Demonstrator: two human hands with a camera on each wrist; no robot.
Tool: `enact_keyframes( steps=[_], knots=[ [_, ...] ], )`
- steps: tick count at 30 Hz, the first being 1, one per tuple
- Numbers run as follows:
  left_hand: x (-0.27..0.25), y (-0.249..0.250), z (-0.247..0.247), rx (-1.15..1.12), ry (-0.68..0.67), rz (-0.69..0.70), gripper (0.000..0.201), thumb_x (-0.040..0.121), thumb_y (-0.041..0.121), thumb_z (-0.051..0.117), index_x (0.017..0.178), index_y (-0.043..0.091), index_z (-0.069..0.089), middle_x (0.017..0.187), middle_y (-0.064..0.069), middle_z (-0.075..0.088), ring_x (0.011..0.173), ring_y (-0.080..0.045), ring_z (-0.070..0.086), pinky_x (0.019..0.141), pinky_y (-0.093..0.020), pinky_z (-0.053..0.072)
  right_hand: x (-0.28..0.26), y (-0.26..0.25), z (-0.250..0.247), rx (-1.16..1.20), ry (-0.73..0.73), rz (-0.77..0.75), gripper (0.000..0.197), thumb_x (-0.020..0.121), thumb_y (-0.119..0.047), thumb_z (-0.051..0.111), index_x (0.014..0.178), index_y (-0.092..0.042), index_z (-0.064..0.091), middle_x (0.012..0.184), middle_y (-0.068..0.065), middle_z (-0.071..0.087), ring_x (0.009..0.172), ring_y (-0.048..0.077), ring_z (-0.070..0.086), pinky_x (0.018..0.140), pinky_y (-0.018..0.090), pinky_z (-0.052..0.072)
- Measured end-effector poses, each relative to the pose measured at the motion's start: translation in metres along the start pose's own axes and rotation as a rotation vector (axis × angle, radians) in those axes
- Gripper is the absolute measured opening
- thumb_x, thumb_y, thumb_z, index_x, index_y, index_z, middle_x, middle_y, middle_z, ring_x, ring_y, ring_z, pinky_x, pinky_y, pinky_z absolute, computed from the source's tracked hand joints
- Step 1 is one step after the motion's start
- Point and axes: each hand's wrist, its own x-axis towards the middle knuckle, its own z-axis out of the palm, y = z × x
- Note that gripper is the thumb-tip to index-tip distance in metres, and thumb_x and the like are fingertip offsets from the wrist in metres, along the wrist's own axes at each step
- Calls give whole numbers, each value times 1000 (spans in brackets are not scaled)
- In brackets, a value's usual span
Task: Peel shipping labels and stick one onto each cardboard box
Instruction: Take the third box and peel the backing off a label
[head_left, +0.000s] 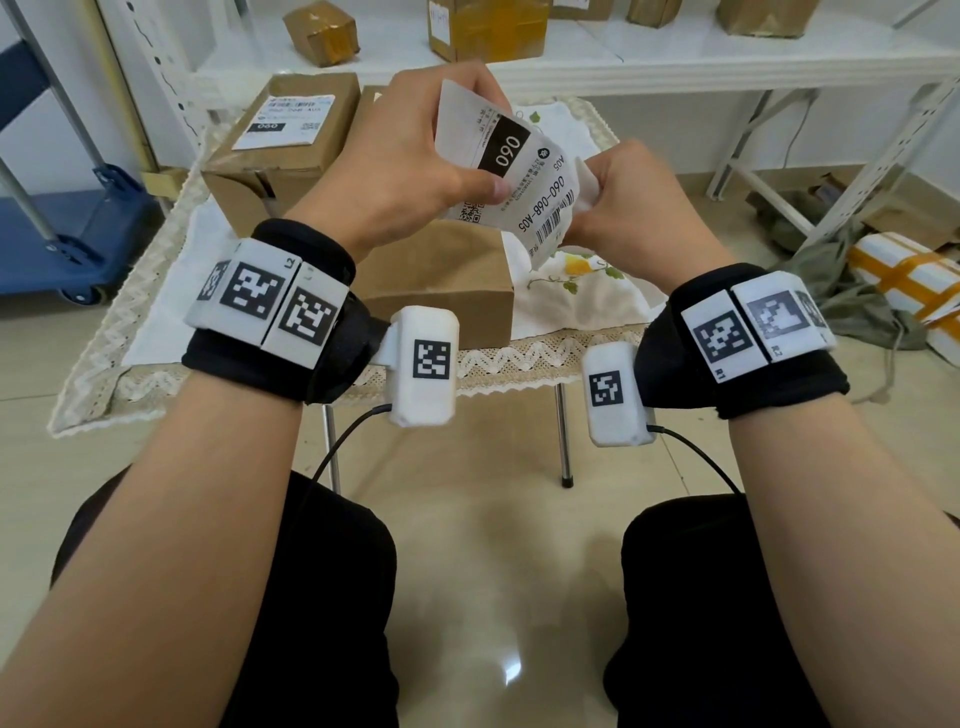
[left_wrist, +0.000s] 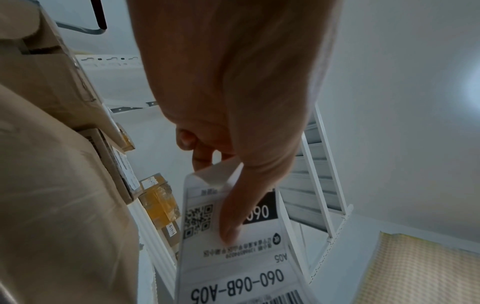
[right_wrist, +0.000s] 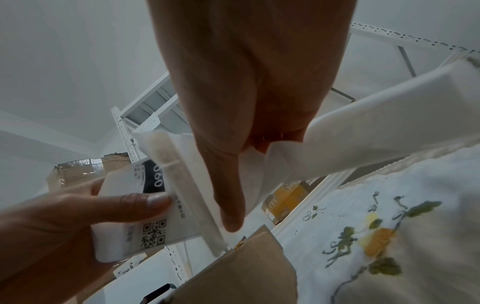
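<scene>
Held above the plain brown cardboard box (head_left: 441, 283), the white printed shipping label (head_left: 511, 182) is being pinched by the left hand (head_left: 410, 156) while the right hand (head_left: 628, 200) is gripping its translucent backing strip (right_wrist: 285, 164); peeling slowly, adhesive untouched, seems best.

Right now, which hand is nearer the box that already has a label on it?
Left. The left hand is raised just right of the labelled box, gripping the label sheet. The right hand pinches the sheet's other end, farther right.
</scene>
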Motion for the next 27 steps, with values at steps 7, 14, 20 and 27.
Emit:
enact_keyframes(
  steps=[7, 14, 20, 27],
  knots=[
    [1, -1, 2, 53, -5, -22, 33, 82, 10, 83, 93, 25, 56, 98, 6, 65, 110, -19, 67, 79, -36, 61, 1, 1, 0, -45, 9, 17, 49, 76, -18, 84, 52, -14, 42, 60, 6, 39, 51, 14, 31, 33, 12, 28],
    [2, -1, 3, 69, -1, -19, 34, 82, 10, 83, 92, 27, 55, 97, 9, 63, 110, -20, 66, 71, -24, 59, 4, 4, 0, -109, 51, 33, 52, 76, -18, 83, 53, -13, 36, 63, 7, 35, 56, 12, 27, 36, 16, 28],
    [2, -2, 2, 55, 3, -32, 34, 82, 10, 83, 99, 22, 56, 99, 10, 64, 111, -16, 66, 66, -21, 57, 4, 4, 1, -137, 65, 65, 52, 77, -19, 83, 53, -14, 37, 61, 3, 36, 79, 22, 33, 48, 26, 20],
    [2, -2, 1, 69, 11, -37, 35, 82, 11, 83, 100, 22, 55, 102, 8, 65, 112, -15, 66, 71, -25, 61, 5, 5, 2, -125, 78, 101, 54, 78, -21, 84, 54, -14, 36, 63, 2, 35, 87, 22, 30, 49, 28, 20]
  ],
)
